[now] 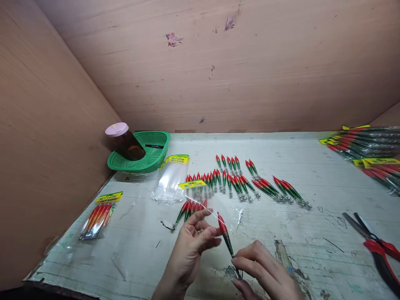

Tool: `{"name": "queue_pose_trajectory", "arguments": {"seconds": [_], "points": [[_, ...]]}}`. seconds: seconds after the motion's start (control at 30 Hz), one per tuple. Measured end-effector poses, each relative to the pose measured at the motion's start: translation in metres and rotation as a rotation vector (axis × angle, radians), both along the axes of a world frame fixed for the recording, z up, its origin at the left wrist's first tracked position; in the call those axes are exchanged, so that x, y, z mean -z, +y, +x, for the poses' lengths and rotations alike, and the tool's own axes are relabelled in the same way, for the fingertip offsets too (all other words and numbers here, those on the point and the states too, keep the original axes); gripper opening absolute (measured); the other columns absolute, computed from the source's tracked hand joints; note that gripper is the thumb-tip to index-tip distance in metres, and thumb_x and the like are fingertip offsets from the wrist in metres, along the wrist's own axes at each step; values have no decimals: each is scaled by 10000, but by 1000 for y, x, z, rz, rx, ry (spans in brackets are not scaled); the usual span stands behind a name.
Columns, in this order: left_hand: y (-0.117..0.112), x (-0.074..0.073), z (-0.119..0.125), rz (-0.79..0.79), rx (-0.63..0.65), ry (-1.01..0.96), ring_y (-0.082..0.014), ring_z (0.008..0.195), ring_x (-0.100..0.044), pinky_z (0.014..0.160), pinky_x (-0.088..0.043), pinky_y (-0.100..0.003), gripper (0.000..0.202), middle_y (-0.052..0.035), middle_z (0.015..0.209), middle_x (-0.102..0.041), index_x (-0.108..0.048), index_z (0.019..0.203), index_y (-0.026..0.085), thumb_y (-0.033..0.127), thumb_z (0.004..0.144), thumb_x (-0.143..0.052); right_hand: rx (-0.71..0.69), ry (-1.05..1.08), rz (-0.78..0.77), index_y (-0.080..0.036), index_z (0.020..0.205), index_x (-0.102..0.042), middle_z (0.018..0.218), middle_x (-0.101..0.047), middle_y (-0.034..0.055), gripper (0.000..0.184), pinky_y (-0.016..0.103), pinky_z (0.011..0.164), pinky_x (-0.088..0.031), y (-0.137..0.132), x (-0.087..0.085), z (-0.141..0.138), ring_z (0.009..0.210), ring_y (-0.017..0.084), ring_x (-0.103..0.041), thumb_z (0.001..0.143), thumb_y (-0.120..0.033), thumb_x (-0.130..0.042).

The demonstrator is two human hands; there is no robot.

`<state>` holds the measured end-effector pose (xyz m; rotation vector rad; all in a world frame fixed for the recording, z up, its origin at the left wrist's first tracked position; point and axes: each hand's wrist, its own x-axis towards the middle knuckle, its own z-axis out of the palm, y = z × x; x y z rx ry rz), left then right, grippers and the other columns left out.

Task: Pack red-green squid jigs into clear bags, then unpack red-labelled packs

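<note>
My left hand [191, 243] pinches the open mouth of a clear plastic bag [195, 196] with a yellow header card. Several red-and-green squid jig lures show inside the bag. My right hand [265, 271] grips the hook end of one red-and-green lure [225, 237], whose red nose points up toward the bag's opening. Both hands hover just above the near part of the pale work mat [312, 175].
Loose lures [246, 179] lie in rows at mid-table. A stack of empty bags [170, 181] sits beside a green basket [156, 156] holding a pink-capped bottle [125, 139]. A filled pack [98, 216] lies left, more packs [368, 150] right, red-handled scissors [375, 246] near right. Wooden walls enclose the table.
</note>
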<state>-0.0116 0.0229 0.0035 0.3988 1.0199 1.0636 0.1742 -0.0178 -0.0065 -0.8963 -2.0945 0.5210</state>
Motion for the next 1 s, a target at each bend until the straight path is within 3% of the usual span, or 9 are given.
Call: {"name": "queue_pose_trajectory", "arguments": {"seconds": [0.1, 0.17, 0.23, 0.3, 0.37, 0.5, 0.73, 0.87, 1.0], "points": [[-4, -2, -1, 90, 172, -24, -199, 731, -705, 658, -569, -288, 625, -5, 834, -649, -611, 1102, 224, 243, 543, -890, 71, -103, 127, -204, 1127, -546, 890, -675, 96, 345, 299, 644, -534, 3, -6, 0, 762, 190, -616, 811, -77, -601], [-4, -5, -4, 113, 221, -83, -255, 825, -712, 722, -572, -358, 645, -80, 1099, -644, -567, 1199, 264, 397, 626, -833, 100, -176, 226, -182, 1089, -590, 913, -700, 110, 282, 310, 647, -536, 5, -11, -1, 769, 198, -626, 831, -72, -556], [-2, -9, -7, 94, 248, -134, -286, 867, -709, 751, -564, -402, 572, -123, 1199, -623, -559, 1215, 259, 559, 743, -680, 94, -246, 312, -163, 1062, -622, 923, -722, 115, 240, 322, 657, -543, 7, -16, -2, 767, 205, -640, 874, -85, -493], [-2, -11, -8, 69, 261, -138, -266, 836, -712, 734, -561, -387, 513, -134, 1124, -670, -599, 1145, 219, 599, 802, -583, 78, -302, 380, -146, 1070, -634, 955, -733, 121, 263, 332, 681, -550, 9, -21, -2, 784, 210, -653, 918, -102, -424], [-3, -12, -6, 61, 242, -108, -221, 762, -709, 701, -559, -350, 445, -115, 1026, -710, -632, 1052, 194, 560, 801, -615, 71, -326, 428, -128, 1099, -634, 1005, -730, 127, 297, 334, 696, -553, 10, -22, -3, 816, 212, -660, 937, -105, -386], [-9, -10, 1, 45, 208, -108, -205, 734, -709, 699, -550, -333, 368, -102, 971, -736, -643, 991, 178, 495, 806, -649, 93, -262, 451, -64, 1122, -632, 1073, -704, 166, 328, 337, 714, -550, 8, -13, -4, 877, 222, -649, 955, -109, -353], [-20, -6, 15, 75, 109, -227, -245, 1028, -664, 876, -513, -346, 319, -118, 1046, -732, -677, 1019, 161, 406, 815, -677, 164, -42, 314, -38, 1175, -599, 1199, -621, 235, 314, 397, 820, -546, -1, 3, -7, 1093, 286, -595, 886, -39, -477], [-25, -1, 28, 132, -12, -318, -215, 977, -686, 860, -516, -308, 296, -100, 993, -751, -678, 1045, 191, 358, 802, -704, 199, 46, 254, -106, 1239, -592, 1143, -646, 182, 395, 352, 810, -558, -1, -5, -18, 1078, 254, -613, 866, -10, -505], [-31, 6, 37, 174, -41, -447, -197, 988, -687, 899, -504, -285, 328, -91, 1053, -741, -675, 1084, 222, 340, 782, -727, 191, 170, 231, -141, 1231, -590, 1009, -697, 120, 449, 308, 737, -567, 2, -15, -25, 961, 207, -646, 820, 35, -557]]}}
